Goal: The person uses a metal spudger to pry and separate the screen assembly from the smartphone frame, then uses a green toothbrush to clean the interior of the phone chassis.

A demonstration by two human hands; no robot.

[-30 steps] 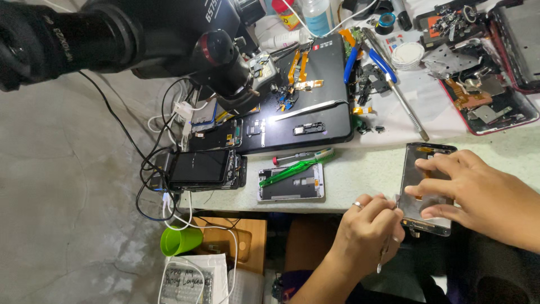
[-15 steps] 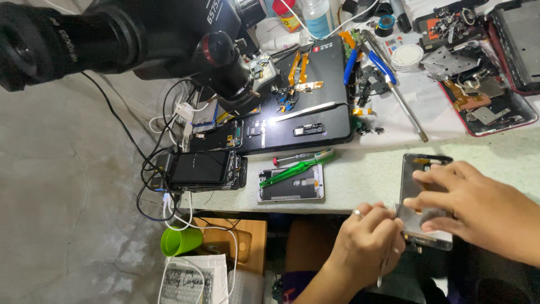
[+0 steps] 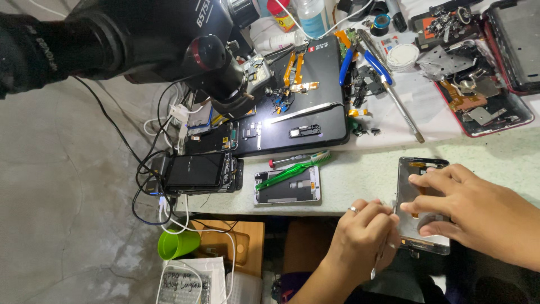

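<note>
Holding one opened phone (image 3: pixel 423 169): two hands, left (image 3: pixel 365 233) and right (image 3: pixel 478 211).

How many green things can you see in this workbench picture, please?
2: a green toothbrush lying across the opened phone at the table's front edge, and a green cup below; others may be hidden.
</note>
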